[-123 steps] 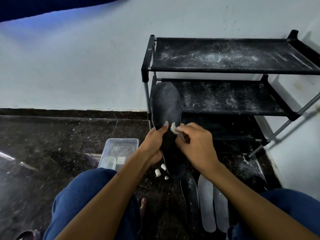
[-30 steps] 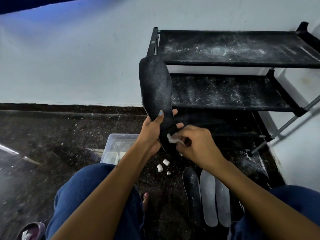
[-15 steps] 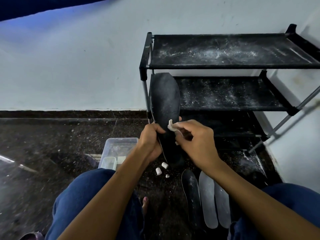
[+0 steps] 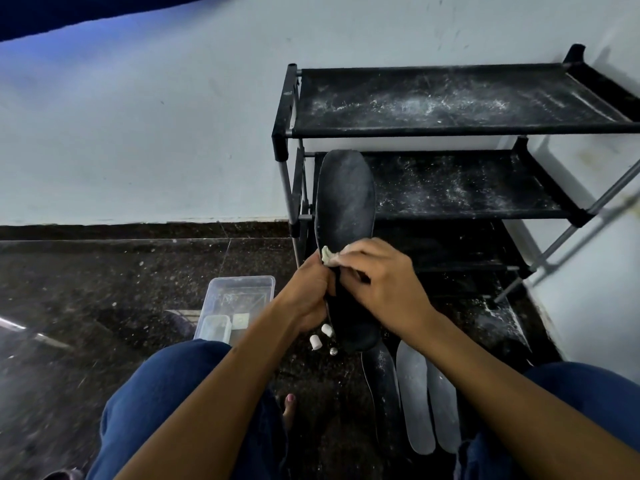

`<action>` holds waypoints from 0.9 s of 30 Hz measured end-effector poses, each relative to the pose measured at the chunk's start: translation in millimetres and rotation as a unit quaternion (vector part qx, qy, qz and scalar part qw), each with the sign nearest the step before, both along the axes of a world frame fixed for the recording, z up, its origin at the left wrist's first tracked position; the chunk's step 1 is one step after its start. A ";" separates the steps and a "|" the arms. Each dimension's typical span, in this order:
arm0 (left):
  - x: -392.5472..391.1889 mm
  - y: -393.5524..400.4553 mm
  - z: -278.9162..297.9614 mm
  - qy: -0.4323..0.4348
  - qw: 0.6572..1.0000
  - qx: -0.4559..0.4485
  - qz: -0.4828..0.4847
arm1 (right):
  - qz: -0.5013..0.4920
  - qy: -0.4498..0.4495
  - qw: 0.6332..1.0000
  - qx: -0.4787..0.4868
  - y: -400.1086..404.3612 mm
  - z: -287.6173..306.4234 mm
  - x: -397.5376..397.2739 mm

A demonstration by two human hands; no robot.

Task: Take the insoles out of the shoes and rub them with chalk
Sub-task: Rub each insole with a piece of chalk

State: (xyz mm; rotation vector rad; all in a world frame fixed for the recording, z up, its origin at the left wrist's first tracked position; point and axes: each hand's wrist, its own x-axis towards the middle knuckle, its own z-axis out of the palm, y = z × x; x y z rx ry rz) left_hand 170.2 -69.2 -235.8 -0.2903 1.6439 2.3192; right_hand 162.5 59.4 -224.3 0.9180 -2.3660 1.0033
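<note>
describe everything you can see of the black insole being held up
The black insole is long, flat and foot-shaped, dark and matte like foam or felt, with a faint grey-white dusting. It stands nearly upright in front of the shoe rack, rounded toe end up. The left hand grips its left edge; the right hand presses chalk on it.

1 black insole [image 4: 346, 202] is held upright, toe end up, heel end low near the floor, its face dusted faintly grey with chalk. A white chalk piece [image 4: 327, 255] presses against its left edge at mid-length. 3 further insoles lie flat on the dark floor side by side: 1 black insole on the floor [image 4: 382, 386] and 2 grey insoles [image 4: 427, 400]. 2 short white chalk stubs [image 4: 320, 337] and 1 small fragment lie just left of the held insole's heel.
</note>
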 end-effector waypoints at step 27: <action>7.0 4.7 2.1 -0.026 0.997 0.054 -0.048 | -0.116 -0.066 0.990 -0.053 22.5 -9.8 -22.3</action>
